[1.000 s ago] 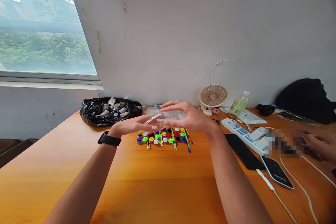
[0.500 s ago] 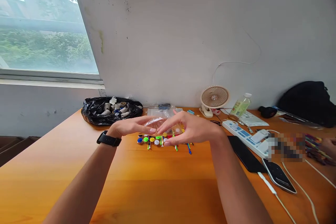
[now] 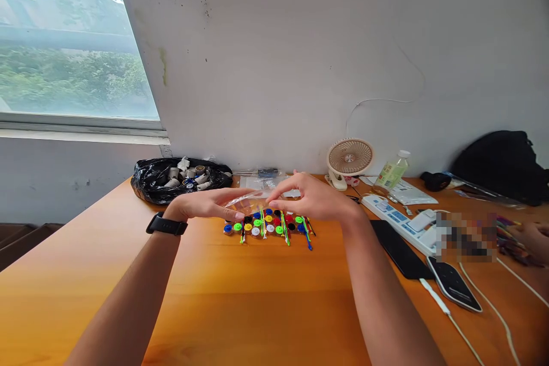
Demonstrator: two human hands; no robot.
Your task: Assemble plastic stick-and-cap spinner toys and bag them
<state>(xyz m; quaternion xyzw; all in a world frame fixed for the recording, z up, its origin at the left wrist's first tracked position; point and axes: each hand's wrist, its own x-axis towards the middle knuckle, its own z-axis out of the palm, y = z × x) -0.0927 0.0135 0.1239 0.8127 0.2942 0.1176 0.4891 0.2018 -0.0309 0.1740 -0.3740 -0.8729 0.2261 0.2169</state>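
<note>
A black bag (image 3: 143, 183) lay at the bench's (image 3: 240, 303) back left. The left hand (image 3: 199, 206) gripped clear plastic (image 3: 246, 203), held up between both hands near small coloured pots (image 3: 256, 232) and thin sticks (image 3: 307, 237). The right hand (image 3: 311, 197) pinched its other edge. Beyond stood a fan (image 3: 350, 157), then a bottle (image 3: 391, 171).

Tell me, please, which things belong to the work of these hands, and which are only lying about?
Likely part of the work:
- clear film
- pots
- coloured sticks

Apparently just lying about:
- black plastic bag
- fan
- bottle
- power strip
</note>
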